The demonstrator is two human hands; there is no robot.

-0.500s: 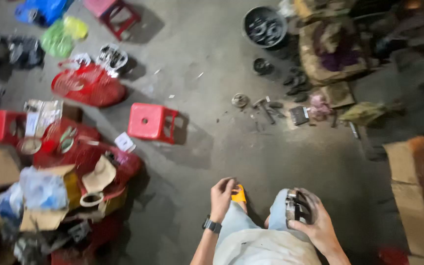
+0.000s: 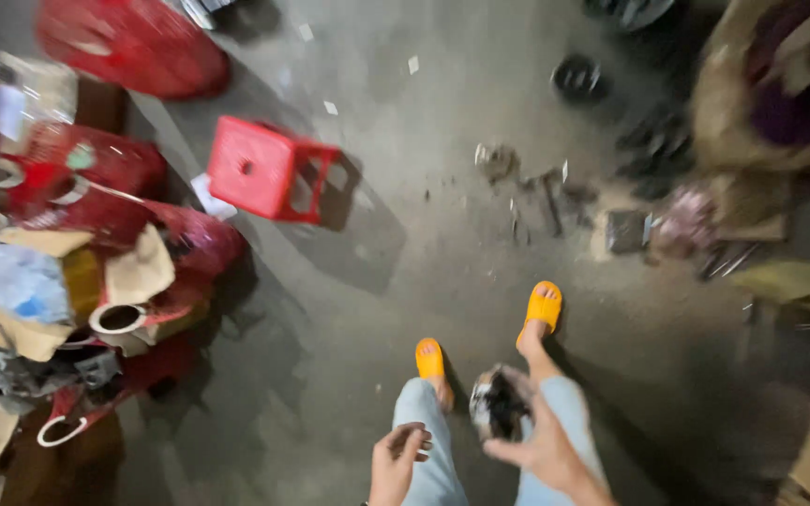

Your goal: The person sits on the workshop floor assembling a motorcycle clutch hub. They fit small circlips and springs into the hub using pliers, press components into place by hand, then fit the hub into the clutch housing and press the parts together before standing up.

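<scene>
I look down at my own legs in light jeans and two orange slippers (image 2: 541, 307) on a grey concrete floor. My right hand (image 2: 536, 440) grips a dark round metal part (image 2: 497, 405) at knee height. My left hand (image 2: 397, 461) hangs beside my left thigh with the fingers loosely curled and nothing in it. The view is blurred by motion.
A red plastic stool (image 2: 269, 169) stands ahead to the left. A heap of red bags, cardboard and tape rolls (image 2: 77, 272) fills the left side. Small metal parts and tools (image 2: 546, 201) lie scattered ahead on the floor. Cardboard and dark round parts (image 2: 578, 80) sit at right.
The view has moved closer to the floor and forward. Both feet now show, apart as in a step. My left hand has come off my knee, and my right hand still holds the metal part.
</scene>
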